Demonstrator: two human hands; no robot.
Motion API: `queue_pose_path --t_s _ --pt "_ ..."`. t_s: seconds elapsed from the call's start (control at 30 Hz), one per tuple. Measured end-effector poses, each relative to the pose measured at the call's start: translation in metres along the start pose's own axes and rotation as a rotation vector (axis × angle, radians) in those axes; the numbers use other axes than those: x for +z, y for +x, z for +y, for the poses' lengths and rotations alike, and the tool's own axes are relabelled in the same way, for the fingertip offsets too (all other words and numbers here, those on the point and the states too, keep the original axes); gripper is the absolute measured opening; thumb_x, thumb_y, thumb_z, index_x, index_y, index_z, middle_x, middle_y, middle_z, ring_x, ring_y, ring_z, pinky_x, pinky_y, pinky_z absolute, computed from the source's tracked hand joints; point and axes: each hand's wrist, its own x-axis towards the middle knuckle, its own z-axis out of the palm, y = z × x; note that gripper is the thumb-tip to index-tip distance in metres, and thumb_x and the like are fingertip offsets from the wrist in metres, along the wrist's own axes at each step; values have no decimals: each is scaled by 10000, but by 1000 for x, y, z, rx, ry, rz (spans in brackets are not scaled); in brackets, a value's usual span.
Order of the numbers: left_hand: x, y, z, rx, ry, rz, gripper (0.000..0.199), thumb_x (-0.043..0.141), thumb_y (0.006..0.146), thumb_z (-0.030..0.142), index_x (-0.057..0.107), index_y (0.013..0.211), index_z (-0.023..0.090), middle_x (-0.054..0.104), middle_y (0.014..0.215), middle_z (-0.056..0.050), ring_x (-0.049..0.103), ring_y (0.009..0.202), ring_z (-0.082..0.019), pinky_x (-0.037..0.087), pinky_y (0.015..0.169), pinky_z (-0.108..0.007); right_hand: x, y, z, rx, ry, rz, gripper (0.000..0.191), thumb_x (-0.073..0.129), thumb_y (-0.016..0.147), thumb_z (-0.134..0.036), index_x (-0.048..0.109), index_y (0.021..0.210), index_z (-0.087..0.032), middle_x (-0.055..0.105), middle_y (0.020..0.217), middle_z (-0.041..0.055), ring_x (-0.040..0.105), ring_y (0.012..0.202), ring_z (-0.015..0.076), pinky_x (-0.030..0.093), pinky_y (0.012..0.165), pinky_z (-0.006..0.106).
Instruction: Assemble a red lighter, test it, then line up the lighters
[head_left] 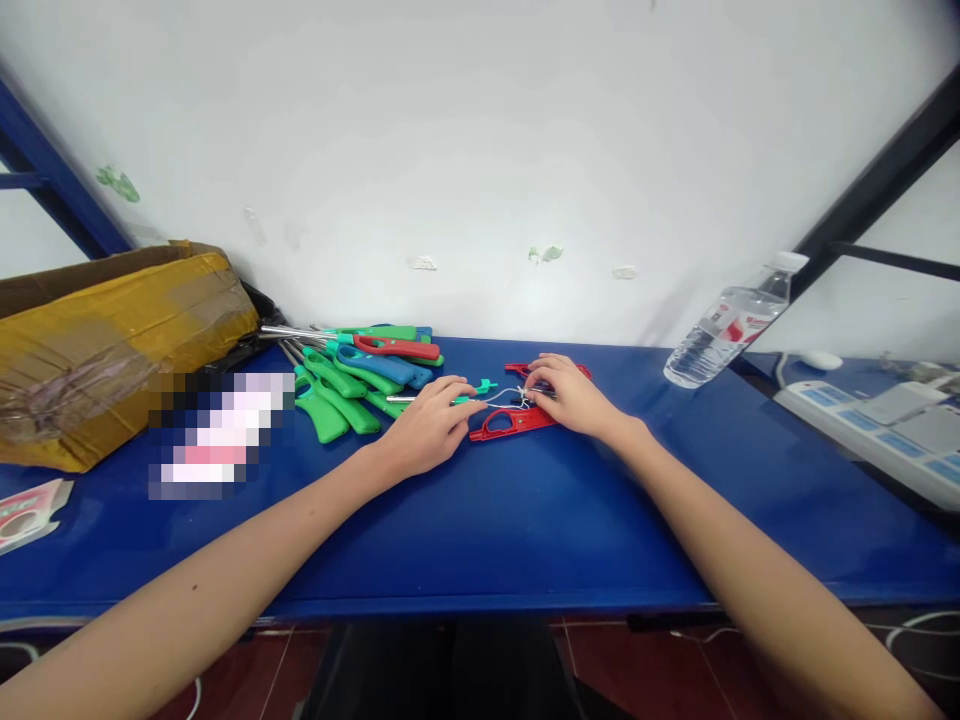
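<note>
Nearest you: blue tabletop [465,530]. Beyond it, red casing piece [514,424] lies flat, long axis mostly crosswise, right end angled slightly away from you. Your right hand [576,396] is nearer: casing just on near side of its bent fingers, thumb and fingertips close together at white wires [504,396]; firm pinch, cannot tell. Your left hand [424,430] sits left, fingers part-bent, forefinger towards wires; grip unclear. Slightly farther: green part [486,386], then second red piece [513,368].
</note>
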Motion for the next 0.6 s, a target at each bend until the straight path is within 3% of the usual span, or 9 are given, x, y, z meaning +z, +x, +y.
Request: queue_pose_path --t_s 0.27,0.43,0.6 --pt "-3 0 8 19 -30 -48 320 581 944 370 717 1179 200 630 1229 -143 479 1290 -323 442 1071 -521 -6 3 -16 33 67 118 102 563 920 -273 648 938 -221 713 985 92 600 1058 287 503 886 441" --pt "-3 -1 7 55 -5 -60 261 557 949 285 753 1105 212 639 1220 -134 459 1319 -331 429 1075 -530 -12 1 -22 -7 74 142 214 544 938 -290 664 1103 -222 722 1053 99 624 1029 280 516 869 434" --pt "-2 -1 1 37 29 -40 271 549 919 214 752 1098 209 636 1227 -123 458 1320 -330 423 1088 -535 -19 0 -27 -71 130 92 239 523 947 -321 715 1041 -214 730 1021 101 657 922 255 525 821 410"
